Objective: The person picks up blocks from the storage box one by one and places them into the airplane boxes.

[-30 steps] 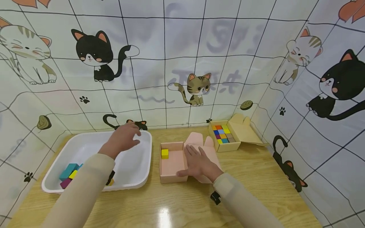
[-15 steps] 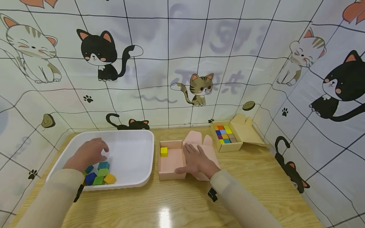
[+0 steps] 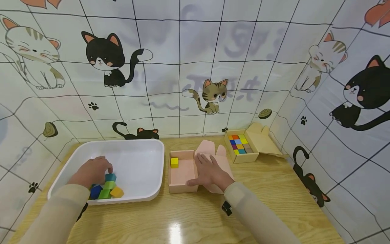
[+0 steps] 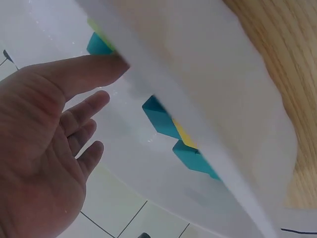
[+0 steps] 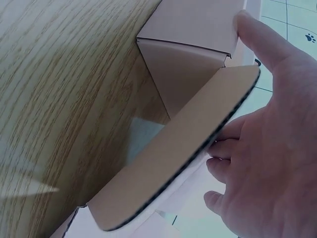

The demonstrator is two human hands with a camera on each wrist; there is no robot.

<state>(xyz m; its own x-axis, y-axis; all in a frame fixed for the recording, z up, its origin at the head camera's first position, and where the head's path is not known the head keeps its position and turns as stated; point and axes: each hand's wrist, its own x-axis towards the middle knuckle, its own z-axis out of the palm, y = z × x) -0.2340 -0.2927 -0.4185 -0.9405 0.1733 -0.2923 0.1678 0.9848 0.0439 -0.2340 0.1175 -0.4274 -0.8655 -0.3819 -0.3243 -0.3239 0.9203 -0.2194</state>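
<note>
Beyond our right hand (image 3: 210, 171), spread over the lid (image 3: 224, 166) of the pink box (image 3: 183, 188), a cream box (image 3: 247, 158) looks filled, yet the pink one holds just one yellow cube (image 3: 174, 163), other blocks (image 3: 105, 194) lying in the white tray (image 3: 138, 166) under our left hand (image 3: 92, 171), whose pinch, if any, we cannot tell.

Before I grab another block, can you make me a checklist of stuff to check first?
1. Is the pink box open? Ok: its lid is folded back, with the right hand lying on it.
2. Is there room inside? Ok: only one yellow block shows in there.
3. Are blocks close by? Ok: some are right beside the left hand in the white tray.
4. Is the left hand gripping one? Not ok: no block shows in its fingers.
5. Are all the tray's colors showing? Cannot tell: the left sleeve covers part.
</note>
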